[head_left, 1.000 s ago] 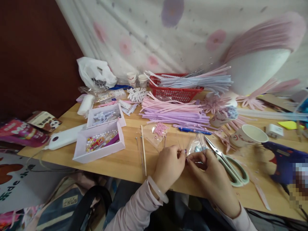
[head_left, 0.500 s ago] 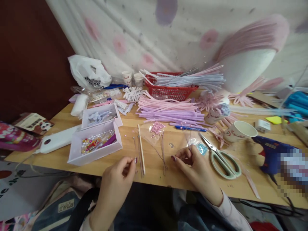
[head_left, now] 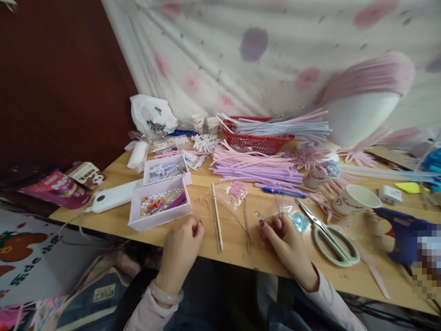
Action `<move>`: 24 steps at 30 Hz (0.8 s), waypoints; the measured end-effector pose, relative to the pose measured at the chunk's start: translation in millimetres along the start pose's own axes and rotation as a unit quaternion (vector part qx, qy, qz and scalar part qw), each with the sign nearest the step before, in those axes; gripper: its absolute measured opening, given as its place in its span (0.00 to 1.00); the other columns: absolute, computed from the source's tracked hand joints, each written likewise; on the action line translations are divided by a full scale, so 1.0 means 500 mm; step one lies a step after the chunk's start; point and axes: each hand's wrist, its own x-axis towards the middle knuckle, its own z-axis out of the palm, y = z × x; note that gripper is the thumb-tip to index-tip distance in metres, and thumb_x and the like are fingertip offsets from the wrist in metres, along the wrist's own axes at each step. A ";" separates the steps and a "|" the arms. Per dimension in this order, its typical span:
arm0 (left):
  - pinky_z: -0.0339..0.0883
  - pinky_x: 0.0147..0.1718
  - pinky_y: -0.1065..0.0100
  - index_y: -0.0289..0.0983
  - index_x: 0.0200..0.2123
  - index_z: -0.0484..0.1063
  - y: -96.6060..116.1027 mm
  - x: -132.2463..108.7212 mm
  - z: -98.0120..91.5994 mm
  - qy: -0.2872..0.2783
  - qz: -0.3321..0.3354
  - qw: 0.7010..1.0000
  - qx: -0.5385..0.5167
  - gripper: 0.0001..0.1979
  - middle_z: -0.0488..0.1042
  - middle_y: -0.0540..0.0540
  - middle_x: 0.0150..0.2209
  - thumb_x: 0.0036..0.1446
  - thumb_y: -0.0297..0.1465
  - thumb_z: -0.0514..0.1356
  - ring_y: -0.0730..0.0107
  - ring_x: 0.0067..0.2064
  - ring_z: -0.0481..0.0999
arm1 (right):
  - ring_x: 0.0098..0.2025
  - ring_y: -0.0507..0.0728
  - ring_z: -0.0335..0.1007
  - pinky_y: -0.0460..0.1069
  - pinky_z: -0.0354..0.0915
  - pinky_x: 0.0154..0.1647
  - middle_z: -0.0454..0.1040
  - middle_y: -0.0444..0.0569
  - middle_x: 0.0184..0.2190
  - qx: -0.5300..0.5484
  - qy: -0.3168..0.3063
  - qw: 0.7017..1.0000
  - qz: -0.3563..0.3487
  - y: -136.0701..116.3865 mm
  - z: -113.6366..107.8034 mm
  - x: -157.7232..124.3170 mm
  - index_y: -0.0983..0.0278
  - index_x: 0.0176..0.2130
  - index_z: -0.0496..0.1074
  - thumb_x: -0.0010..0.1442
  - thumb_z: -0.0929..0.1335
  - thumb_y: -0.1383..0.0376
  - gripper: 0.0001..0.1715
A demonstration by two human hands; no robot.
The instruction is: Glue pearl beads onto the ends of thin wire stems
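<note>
My left hand is closed over the table's front edge, thumb and forefinger pressed together; whatever may be between them is too small to make out. Thin wires with pink beads at their tips rise from my right hand, whose fingers pinch them from below. Between the hands lie a wooden stick, some loose thin wires and a clear bag of pink beads. Just beyond my right fingers is a bag of turquoise beads. Green-handled scissors lie right of that hand.
White boxes of beads and trinkets stand at left, near a white power strip. Pink and purple pipe cleaners lie before a red basket. At right are a paper cup and a blue glue gun.
The view has swung up and to the left, so the table things appear farther right and lower. My left hand has turned slightly, back upward. My right hand keeps its pinch on the beaded wires.
</note>
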 end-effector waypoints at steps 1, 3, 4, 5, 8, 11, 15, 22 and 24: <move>0.51 0.28 0.64 0.39 0.26 0.69 -0.002 0.000 -0.001 0.003 -0.001 1.000 0.005 0.14 0.77 0.47 0.24 0.64 0.33 0.54 0.60 0.30 0.77 | 0.24 0.55 0.63 0.52 0.60 0.27 0.64 0.40 0.23 -0.001 0.003 1.000 -0.001 0.001 0.000 0.000 0.56 0.29 0.49 0.64 0.67 0.52 0.24; 0.52 0.29 0.64 0.39 0.26 0.70 -0.004 0.000 -0.003 0.008 -0.004 1.000 0.013 0.13 0.77 0.46 0.25 0.64 0.33 0.54 0.57 0.32 0.78 | 0.24 0.55 0.63 0.52 0.60 0.28 0.63 0.39 0.22 -0.002 0.008 1.000 -0.002 0.001 -0.001 0.001 0.56 0.29 0.50 0.64 0.67 0.52 0.24; 0.52 0.30 0.64 0.39 0.27 0.70 -0.005 -0.001 -0.003 0.010 -0.005 1.000 0.017 0.13 0.78 0.45 0.26 0.65 0.34 0.54 0.57 0.33 0.79 | 0.24 0.55 0.62 0.52 0.60 0.28 0.63 0.39 0.22 -0.003 0.010 1.000 -0.003 0.001 -0.002 0.002 0.56 0.29 0.50 0.64 0.67 0.52 0.24; 0.53 0.30 0.64 0.39 0.27 0.70 -0.005 -0.002 -0.004 0.012 -0.007 1.000 0.020 0.13 0.78 0.45 0.26 0.65 0.35 0.54 0.56 0.33 0.79 | 0.24 0.55 0.62 0.52 0.59 0.28 0.63 0.39 0.22 -0.002 0.012 1.000 -0.004 0.001 -0.002 0.002 0.56 0.28 0.50 0.64 0.68 0.52 0.24; 0.55 0.30 0.65 0.39 0.29 0.70 -0.002 -0.004 -0.007 0.016 -0.017 0.999 0.031 0.13 0.78 0.46 0.27 0.66 0.36 0.54 0.56 0.34 0.80 | 0.24 0.55 0.61 0.52 0.58 0.28 0.63 0.39 0.22 -0.003 0.020 1.000 -0.006 0.000 -0.004 0.002 0.56 0.28 0.50 0.63 0.68 0.53 0.23; 0.57 0.31 0.65 0.39 0.31 0.70 0.001 -0.004 -0.011 0.008 -0.031 0.999 0.042 0.13 0.79 0.46 0.28 0.66 0.37 0.54 0.55 0.35 0.81 | 0.24 0.55 0.60 0.51 0.57 0.27 0.62 0.39 0.22 -0.004 0.024 1.000 -0.007 -0.001 -0.004 0.001 0.56 0.28 0.51 0.63 0.68 0.53 0.23; 0.58 0.30 0.64 0.39 0.32 0.69 0.002 -0.002 -0.013 0.007 -0.040 0.997 0.062 0.12 0.79 0.45 0.28 0.66 0.37 0.54 0.54 0.36 0.81 | 0.24 0.54 0.59 0.51 0.57 0.27 0.60 0.39 0.22 -0.006 0.022 1.000 -0.009 -0.003 -0.002 0.000 0.56 0.28 0.51 0.62 0.69 0.53 0.24; 0.60 0.29 0.65 0.38 0.33 0.70 0.001 -0.008 -0.025 0.010 -0.034 0.996 0.078 0.13 0.80 0.44 0.28 0.66 0.39 0.53 0.54 0.34 0.81 | 0.25 0.54 0.59 0.51 0.58 0.27 0.59 0.39 0.23 -0.006 0.019 1.000 -0.006 -0.003 -0.004 -0.001 0.56 0.29 0.50 0.64 0.67 0.52 0.23; 0.61 0.29 0.64 0.38 0.34 0.70 0.003 -0.016 -0.033 0.020 -0.030 0.996 0.083 0.13 0.79 0.44 0.30 0.66 0.39 0.53 0.53 0.35 0.81 | 0.25 0.54 0.59 0.51 0.57 0.27 0.59 0.39 0.23 -0.007 0.020 1.000 -0.008 -0.004 -0.005 -0.002 0.56 0.29 0.50 0.64 0.67 0.53 0.23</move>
